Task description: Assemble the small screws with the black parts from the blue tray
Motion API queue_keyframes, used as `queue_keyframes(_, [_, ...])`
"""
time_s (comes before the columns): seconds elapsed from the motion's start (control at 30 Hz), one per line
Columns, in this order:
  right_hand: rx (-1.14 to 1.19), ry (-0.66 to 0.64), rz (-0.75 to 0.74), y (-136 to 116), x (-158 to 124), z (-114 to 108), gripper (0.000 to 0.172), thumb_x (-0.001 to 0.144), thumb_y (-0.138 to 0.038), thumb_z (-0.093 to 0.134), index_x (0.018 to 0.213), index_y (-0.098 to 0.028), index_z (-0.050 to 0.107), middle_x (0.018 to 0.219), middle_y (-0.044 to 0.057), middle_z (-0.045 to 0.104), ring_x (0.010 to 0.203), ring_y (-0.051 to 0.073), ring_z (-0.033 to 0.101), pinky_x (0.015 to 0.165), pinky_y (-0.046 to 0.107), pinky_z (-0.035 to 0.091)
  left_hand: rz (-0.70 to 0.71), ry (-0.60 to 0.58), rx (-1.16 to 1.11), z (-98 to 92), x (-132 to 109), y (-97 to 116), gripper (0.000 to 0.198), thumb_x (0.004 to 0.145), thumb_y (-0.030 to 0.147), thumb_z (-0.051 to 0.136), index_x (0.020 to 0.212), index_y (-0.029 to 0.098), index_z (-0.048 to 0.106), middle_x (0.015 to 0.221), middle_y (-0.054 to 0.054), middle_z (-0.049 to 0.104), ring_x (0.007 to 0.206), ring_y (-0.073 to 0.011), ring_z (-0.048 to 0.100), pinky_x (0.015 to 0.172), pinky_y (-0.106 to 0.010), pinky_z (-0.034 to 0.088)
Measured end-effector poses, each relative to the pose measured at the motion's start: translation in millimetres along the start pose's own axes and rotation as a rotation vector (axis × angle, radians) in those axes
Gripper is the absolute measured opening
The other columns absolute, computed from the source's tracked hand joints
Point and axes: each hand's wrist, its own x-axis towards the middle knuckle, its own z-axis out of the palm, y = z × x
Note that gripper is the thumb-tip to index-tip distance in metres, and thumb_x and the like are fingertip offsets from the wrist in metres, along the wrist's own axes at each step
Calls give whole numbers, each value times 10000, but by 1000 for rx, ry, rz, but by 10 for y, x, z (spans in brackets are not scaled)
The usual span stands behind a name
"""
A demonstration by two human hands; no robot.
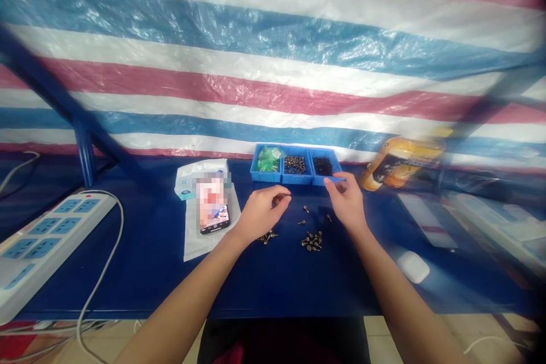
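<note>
My left hand [267, 210] is over the blue table with its thumb and fingertips pinched together; whatever is between them is too small to make out. My right hand [348, 200] has thumb and forefinger apart at the front edge of the right blue bin [321, 181], which contains small black pieces that look like screws [323, 166]. Brass-coloured screw-like pieces [295, 164] fill the middle bin. A green plastic bag [269, 158] lies in the left one. Between my hands a few loose pieces [305, 209] are scattered, nearer me sits a small pile [313, 242], and another pile [267, 237] is partly behind my left wrist.
Left of my hands a phone [222, 224] lies on a white packet [194, 244]. A power strip [46, 239] with a cable occupies the table's left side. To the right are an orange-labelled bottle [401, 165] on its side and a white case [413, 267]. Striped sheeting [273, 85] hangs behind.
</note>
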Motion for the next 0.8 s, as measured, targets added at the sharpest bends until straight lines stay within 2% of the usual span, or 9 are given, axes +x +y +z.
queue_keyframes(0.1, [-67, -88, -73, -39, 52, -134, 337, 889, -528, 571, 896, -200, 652, 622, -12, 571, 577, 157, 515, 601, 296, 433, -12, -4, 6, -8, 3, -11, 208, 931, 331, 533, 998, 238, 706, 917, -1, 740, 802, -157, 675, 706, -251, 500])
queue_keyframes(0.23, [-134, -443, -296, -85, 5, -398, 240, 942, -389, 534, 1039, -232, 687, 911, 45, 683, 763, 187, 617, 698, 318, 501, -37, -15, 15, -20, 10, -28, 225, 937, 347, 522, 1015, 239, 703, 929, -2, 738, 826, -160, 676, 732, -253, 500])
queue_keyframes(0.3, [-255, -629, -439, -61, -92, -514, 237, 959, -285, 496, 1073, -263, 703, 1011, 60, 668, 836, 194, 633, 739, 331, 518, -43, -24, 15, -23, 11, -27, 225, 938, 348, 521, 1020, 239, 700, 925, -1, 737, 818, -158, 674, 730, -254, 499])
queue_keyframes(0.33, [-332, -676, -511, -36, -148, -557, 269, 956, -234, 481, 1107, -273, 700, 1045, 68, 651, 878, 200, 633, 782, 348, 522, -41, -29, 16, -22, 11, -24, 223, 938, 349, 522, 1020, 240, 699, 923, 1, 736, 812, -157, 673, 729, -254, 497])
queue_keyframes(0.4, [-506, -722, -625, 24, -250, -612, 357, 944, -151, 452, 1177, -296, 680, 1102, 79, 618, 954, 222, 620, 857, 399, 508, -32, -37, 20, -18, 7, -16, 219, 937, 349, 524, 1019, 243, 697, 923, 5, 735, 809, -154, 670, 726, -254, 491])
queue_keyframes(0.47, [-622, -722, -689, 74, -314, -629, 391, 941, -112, 431, 1180, -299, 677, 1115, 84, 600, 969, 229, 604, 872, 420, 496, -25, -42, 23, -9, 4, -14, 215, 936, 346, 526, 1021, 247, 697, 933, 8, 734, 817, -153, 668, 724, -253, 485])
queue_keyframes(0.57, [-696, -695, -728, 104, -337, -605, 297, 958, -151, 450, 1092, -261, 691, 1111, 93, 595, 931, 225, 581, 833, 396, 495, -29, -49, 18, 2, 3, -26, 212, 935, 341, 527, 1026, 248, 694, 938, 8, 732, 821, -153, 666, 728, -252, 484])
queue_keyframes(0.7, [-661, -661, -738, 79, -292, -509, 195, 962, -181, 474, 978, -220, 664, 1149, 101, 607, 961, 234, 564, 836, 394, 480, -38, -38, 11, 1, 4, -31, 216, 933, 341, 531, 1024, 237, 696, 921, -3, 731, 804, -158, 665, 733, -259, 487])
queue_keyframes(0.8, [-492, -647, -681, -21, -203, -376, 170, 972, -193, 476, 985, -224, 643, 1126, 82, 650, 1036, 242, 565, 883, 402, 462, -32, -36, -1, -8, -2, 6, 225, 939, 354, 528, 1020, 233, 700, 912, -6, 730, 792, -156, 661, 720, -259, 484])
